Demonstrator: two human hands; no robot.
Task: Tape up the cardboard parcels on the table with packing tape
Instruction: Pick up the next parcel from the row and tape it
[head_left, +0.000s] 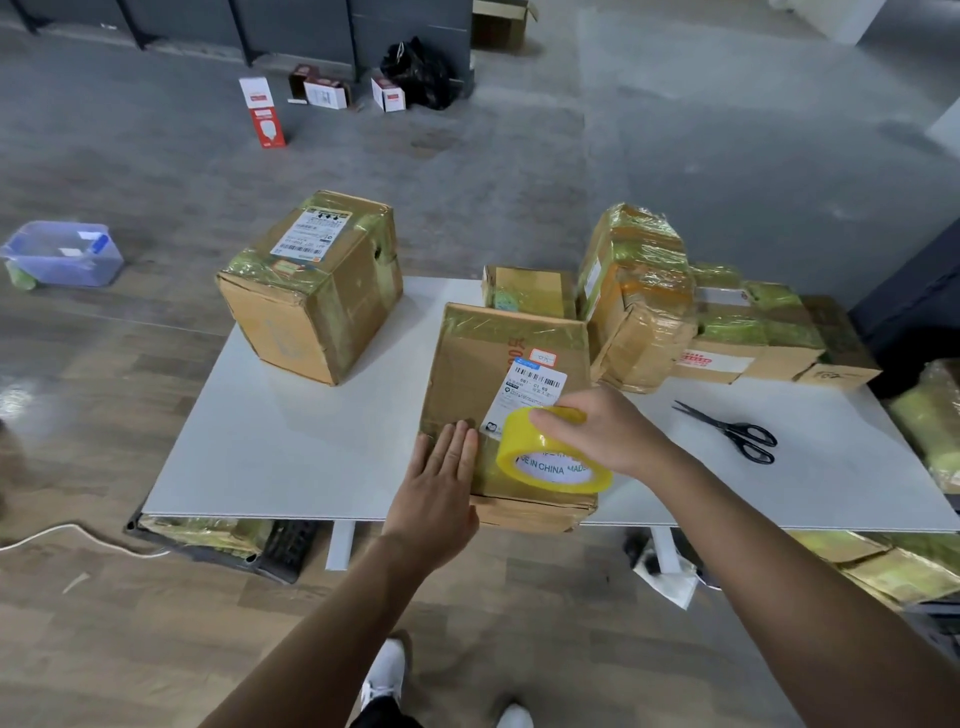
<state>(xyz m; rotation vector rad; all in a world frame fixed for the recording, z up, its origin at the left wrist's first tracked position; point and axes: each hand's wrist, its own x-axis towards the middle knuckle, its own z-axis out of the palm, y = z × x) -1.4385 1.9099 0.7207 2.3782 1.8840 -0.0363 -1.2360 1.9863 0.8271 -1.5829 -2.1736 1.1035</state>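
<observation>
Head view shows you working on the flat cardboard parcel (483, 374) that lies at the near edge of the white table (291, 447), its long side running away from you. Your left hand (441, 483) lies flat on the parcel's near left corner, fingers (457, 447) straight and close together, pressing down and holding nothing. Your right hand (608, 431) grips the yellow tape roll (545, 457), its fingers (556, 418) curled over the top of the rim. The roll stands tilted on the parcel's near end, just beside the left hand and just below the shipping label (530, 395).

This looks like the start of a strip across the near end, with the flat hand pinning the loose end. The tape is too clear to show whether that end has already stuck.

Next, I judge you need to draw the roll to the right across the top and over the edge. Hold the left palm firm so the parcel does not slide off the table edge, and keep the strip taut so it lies without wrinkles. The scissors (737, 434) lie on the table to your right, well apart from the parcel, so you will have to free a hand to cut.

The large box (311, 291) at the far left and the pile of parcels (644, 312) at the far right already carry glossy tape.
</observation>
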